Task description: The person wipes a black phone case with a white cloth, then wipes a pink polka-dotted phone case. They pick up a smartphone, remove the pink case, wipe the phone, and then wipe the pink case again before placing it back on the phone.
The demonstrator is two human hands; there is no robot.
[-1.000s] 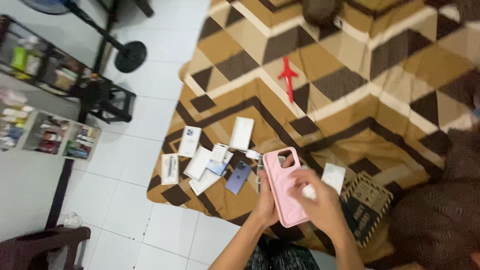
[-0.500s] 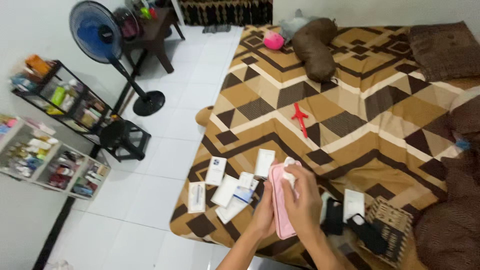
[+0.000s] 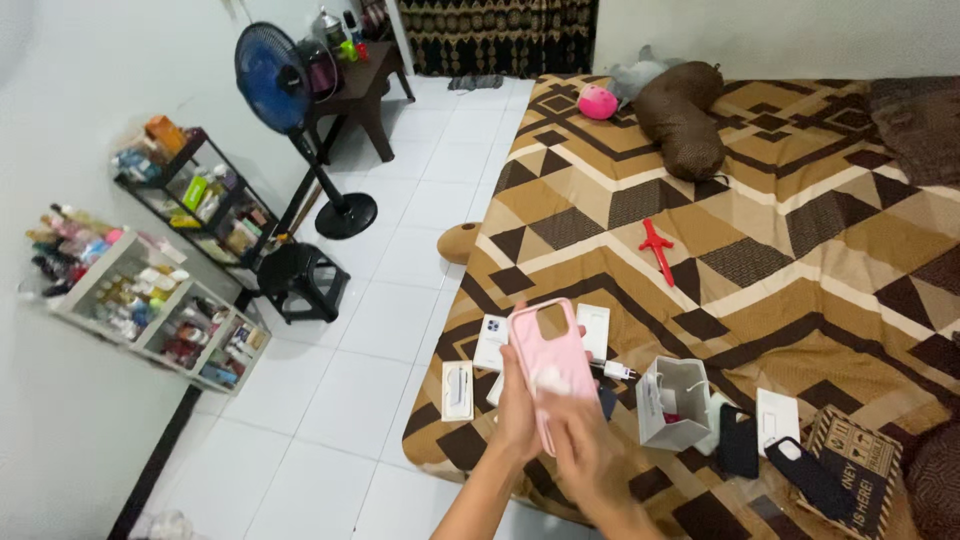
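Hands working a pink case (image 3: 545, 360) above the bed (image 3: 800, 230) edge
Left hand (image 3: 518, 405) is gripping the case upright; right hand (image 3: 585, 450), blurred, is closing on its lower face; open floor (image 3: 400, 300) lying leftward.

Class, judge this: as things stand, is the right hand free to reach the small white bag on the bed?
Probably not: the right hand is rubbing the pink phone case, though the white bag stands unblocked beside it.

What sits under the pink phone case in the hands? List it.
Under the pink phone case lie small white boxes on the brown patterned bedspread. Both hands, left and right, cover whatever lies directly beneath.
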